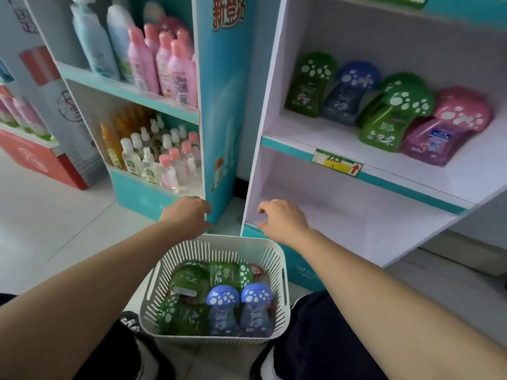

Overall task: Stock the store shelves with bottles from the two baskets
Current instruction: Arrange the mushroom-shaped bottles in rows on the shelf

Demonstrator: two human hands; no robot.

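Observation:
A white slotted basket stands on the floor between my knees, holding several green and two blue mushroom-capped bottles. Both hands hover beyond its far rim and hold nothing. My left hand has its fingers loosely curled in front of the teal shelf unit. My right hand, fingers also loosely curled, is at the front edge of the white shelf unit's bare lower shelf. On the shelf above stand green, blue and pink mushroom-capped bottles.
The teal shelf unit on the left carries pink and pale blue bottles above and small spray bottles below. A red and grey display stands at far left. A yellow price tag hangs on the white unit's shelf edge. Tiled floor lies at left.

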